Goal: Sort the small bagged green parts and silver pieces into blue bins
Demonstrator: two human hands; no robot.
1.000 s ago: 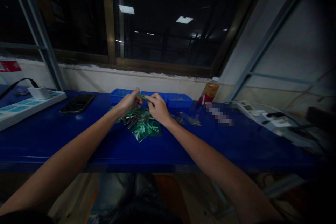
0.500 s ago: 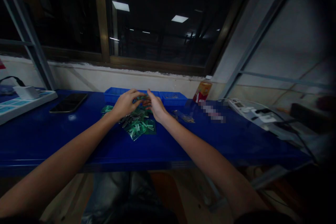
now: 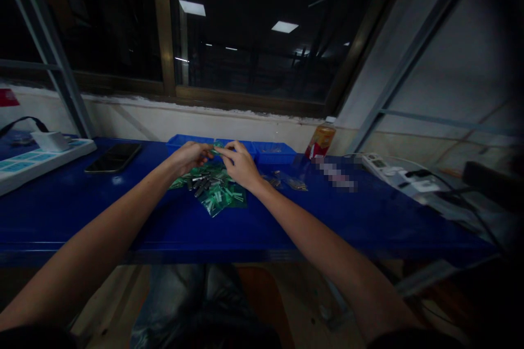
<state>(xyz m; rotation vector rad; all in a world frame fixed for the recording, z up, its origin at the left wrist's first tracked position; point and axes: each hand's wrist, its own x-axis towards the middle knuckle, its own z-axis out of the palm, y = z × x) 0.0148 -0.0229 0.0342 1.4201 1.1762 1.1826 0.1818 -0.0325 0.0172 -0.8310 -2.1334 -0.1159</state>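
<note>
My left hand (image 3: 189, 158) and my right hand (image 3: 240, 164) meet above a pile on the blue table. Pinched between their fingertips is a small green plastic bag (image 3: 216, 147), mostly covered by the fingers. Both hands are closed on it. Beneath them lie several green plastic bags (image 3: 216, 199) with pale strips inside, and dark, slim pieces (image 3: 200, 185) among them. Just behind the hands stand the blue trays (image 3: 186, 140), partly hidden by my fingers.
Small clear bags (image 3: 295, 183) lie right of the pile. A drink bottle (image 3: 321, 140) stands at the back right. Power strips (image 3: 49, 159) sit at the left, with another power strip (image 3: 393, 177) at the right. A phone (image 3: 113, 157) lies on the blue table (image 3: 262, 229).
My hands have drawn closer, from loosely curled fingers to fingertips meeting on the green plastic bag. The whole view has shifted slightly.
</note>
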